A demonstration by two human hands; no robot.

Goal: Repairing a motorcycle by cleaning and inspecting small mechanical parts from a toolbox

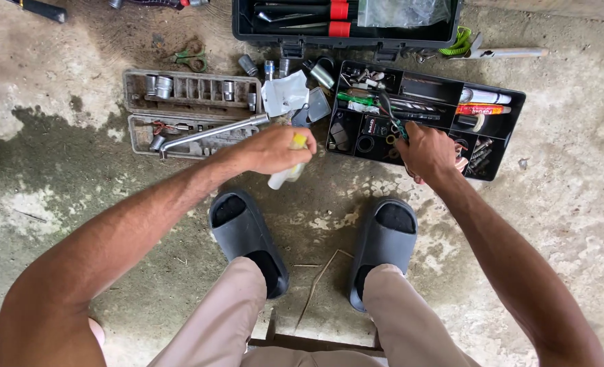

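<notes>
White tube (285,175) yellow-capped in left hand (275,148), right hand (425,151) in tray (499,146)

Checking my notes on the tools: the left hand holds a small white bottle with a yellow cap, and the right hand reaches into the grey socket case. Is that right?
Not quite. In the head view the right hand reaches into the black organiser tray, not the grey socket case. The left hand does hold the white bottle with a yellow cap.

Person's body as seen from the head camera: 2 bare forearms, no sleeves, watch or rings visible. Left hand (275,148) and right hand (425,151) ungloved. Legs in light beige trousers (214,326). Feet in 2 dark grey moulded slide sandals (247,238), open at toe.
</notes>
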